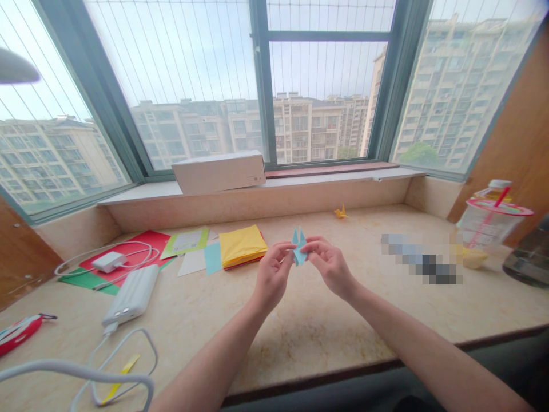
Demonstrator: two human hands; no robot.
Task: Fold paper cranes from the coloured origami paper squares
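A small light-blue folded paper piece (299, 246) with two pointed tips is held up above the marble counter (309, 326), in the middle of the view. My left hand (271, 276) pinches its left side with thumb and fingers closed. My right hand (329, 264) pinches its right side the same way. Both hands are raised off the counter, forearms reaching in from the bottom edge.
A stack of yellow and coloured paper sheets (241, 246) lies to the left, with red and green sheets (128, 260), a white power bank (131, 294) and cables. A small yellow paper crane (341, 213) sits further back. A lidded cup with straw (489, 223) stands right; a white box (218, 171) rests on the sill.
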